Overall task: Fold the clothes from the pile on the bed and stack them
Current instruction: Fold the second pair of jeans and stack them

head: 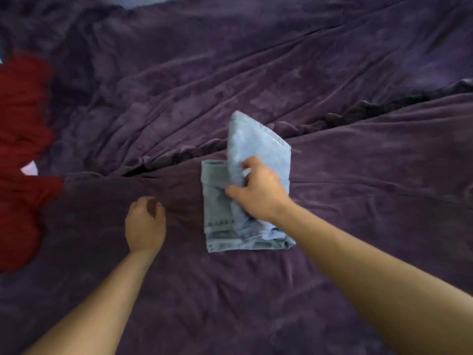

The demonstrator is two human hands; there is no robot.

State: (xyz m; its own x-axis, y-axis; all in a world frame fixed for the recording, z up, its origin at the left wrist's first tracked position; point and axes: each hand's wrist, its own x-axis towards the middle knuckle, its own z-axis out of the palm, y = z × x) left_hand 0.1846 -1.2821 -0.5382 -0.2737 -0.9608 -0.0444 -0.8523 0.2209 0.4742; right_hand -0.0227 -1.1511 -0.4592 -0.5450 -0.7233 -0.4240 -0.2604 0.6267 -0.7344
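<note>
Gripping the raised flap of the folded pale jeans (220, 213) mid-bed, the right hand (258, 193) curls its fingers round denim; the left hand (144, 224) rests loosely curled, empty, on the purple cover (358, 201).

Right hand (258, 193) grips folded light-blue jeans (220, 221) on purple blanket (358, 201); left hand (144, 224) rests beside

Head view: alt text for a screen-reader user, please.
The right hand grips a part-folded pair of light blue jeans on a purple bedspread, holding one end raised. The left hand rests beside them on the bedspread, fingers loosely curled, holding nothing; red clothes lie at the left edge.
</note>
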